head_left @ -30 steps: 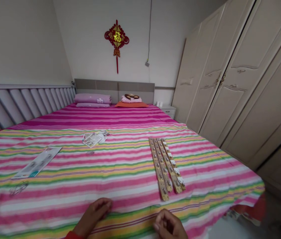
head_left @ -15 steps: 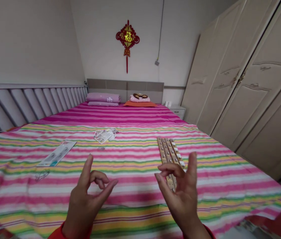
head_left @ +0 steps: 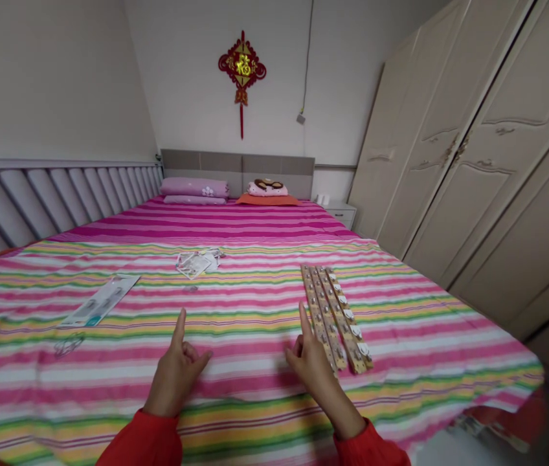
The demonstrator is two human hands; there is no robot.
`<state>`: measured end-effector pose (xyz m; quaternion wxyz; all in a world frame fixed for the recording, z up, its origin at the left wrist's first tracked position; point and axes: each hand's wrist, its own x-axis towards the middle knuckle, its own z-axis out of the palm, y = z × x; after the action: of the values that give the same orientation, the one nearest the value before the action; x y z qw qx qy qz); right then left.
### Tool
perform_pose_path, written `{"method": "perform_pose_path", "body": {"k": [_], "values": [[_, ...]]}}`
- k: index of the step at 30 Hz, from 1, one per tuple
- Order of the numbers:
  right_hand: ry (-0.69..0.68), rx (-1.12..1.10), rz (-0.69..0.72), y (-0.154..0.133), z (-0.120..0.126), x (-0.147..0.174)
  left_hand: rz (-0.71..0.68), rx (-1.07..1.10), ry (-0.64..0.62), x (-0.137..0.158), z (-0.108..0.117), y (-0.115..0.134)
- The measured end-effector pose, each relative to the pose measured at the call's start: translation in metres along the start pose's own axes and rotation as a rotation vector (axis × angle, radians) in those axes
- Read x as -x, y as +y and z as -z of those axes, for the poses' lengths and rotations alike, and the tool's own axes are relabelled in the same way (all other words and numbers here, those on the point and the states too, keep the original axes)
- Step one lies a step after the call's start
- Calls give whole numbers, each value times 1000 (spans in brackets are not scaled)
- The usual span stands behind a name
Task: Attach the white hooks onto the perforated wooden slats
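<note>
My left hand (head_left: 173, 378) hovers over the striped bed cover with its index finger pointing forward, thumb out to the side and the other fingers curled. It holds nothing. My right hand (head_left: 312, 362) also points its index finger forward, the remaining fingers bent, with nothing in it. Close beside the right hand lie several narrow wooden strips (head_left: 344, 328) bearing rows of small metal fittings. White round pieces (head_left: 349, 314) line the rightmost strip. The right hand partly covers the near end of the leftmost strip; whether it touches is unclear.
A flat white packet (head_left: 102, 301) lies at the left, with a thin wire-like bundle (head_left: 69, 344) nearer. Farther back sits a loose pile of white cards or packets (head_left: 200, 262). Pillows (head_left: 194, 188) rest by the headboard; a wardrobe (head_left: 449, 155) stands right, a railing (head_left: 56, 194) left.
Both hands have turned from loose thumb-and-finger curves to pointing index fingers. My right hand has moved left, uncovering more of the strips. The view has shifted slightly.
</note>
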<state>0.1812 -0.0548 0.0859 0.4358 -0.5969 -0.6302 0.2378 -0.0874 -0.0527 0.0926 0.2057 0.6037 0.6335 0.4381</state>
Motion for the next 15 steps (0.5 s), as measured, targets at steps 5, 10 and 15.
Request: {"method": "perform_pose_path", "body": {"k": [5, 10, 15], "values": [[23, -95, -41, 11, -5, 2, 15, -32, -47, 1, -6, -1], [343, -416, -147, 30, -3, 41, 42, 29, -169, 9, -22, -18], [646, -817, -494, 80, -2, 80, 97, 184, -265, 22, -46, -29]]}}
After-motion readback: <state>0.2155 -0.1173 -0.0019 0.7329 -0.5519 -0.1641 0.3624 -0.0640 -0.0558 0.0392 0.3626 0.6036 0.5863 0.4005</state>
